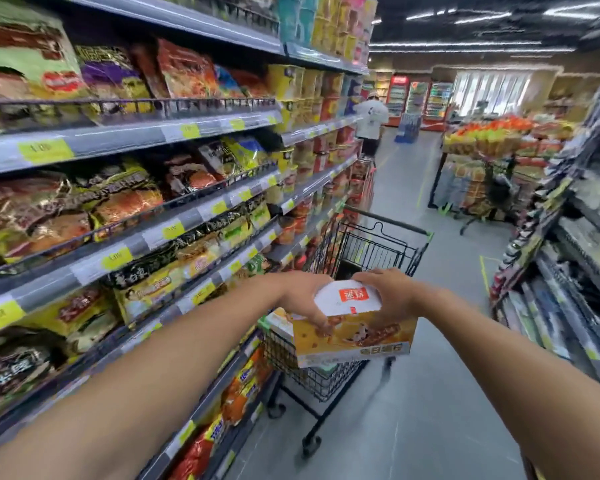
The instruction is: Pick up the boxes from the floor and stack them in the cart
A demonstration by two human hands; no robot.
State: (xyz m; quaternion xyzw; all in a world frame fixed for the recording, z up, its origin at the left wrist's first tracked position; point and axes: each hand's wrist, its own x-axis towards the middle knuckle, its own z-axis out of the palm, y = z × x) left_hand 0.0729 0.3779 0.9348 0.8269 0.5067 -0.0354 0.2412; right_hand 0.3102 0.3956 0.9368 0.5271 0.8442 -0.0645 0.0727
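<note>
I hold a yellow and white box with a red label in both hands, above the near end of a black wire cart. My left hand grips its top left edge, fingers curled down over the front. My right hand grips the top right edge the same way. Another box lies in the cart just below and to the left, partly hidden by the held one.
Long shelves of noodle packets run close along the left of the cart. Shelving lines the right side. A grey floor aisle lies between. A person stands far down the aisle, by a produce stand.
</note>
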